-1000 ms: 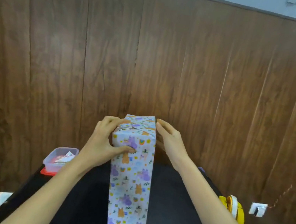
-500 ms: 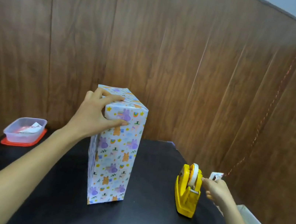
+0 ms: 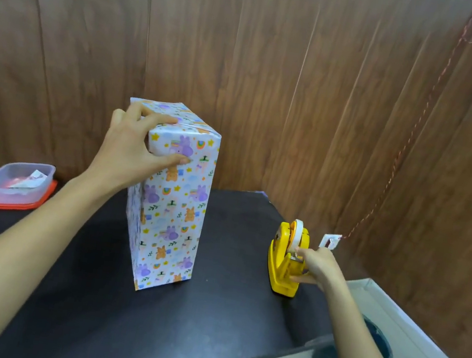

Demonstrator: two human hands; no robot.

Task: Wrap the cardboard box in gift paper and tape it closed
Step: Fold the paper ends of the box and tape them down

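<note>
Left hand (image 3: 134, 147) clamps the top corner of the wrapped box (image 3: 172, 199), fingers pinning the folded top flaps, box upright mid-table (image 3: 205, 328). Right hand (image 3: 318, 266) pinches the tape end at the yellow tape dispenser (image 3: 287, 258), well apart from the box. Sides look fully papered and top folded; judging by this, taping the top shut remains, bottom end not visible.
</note>
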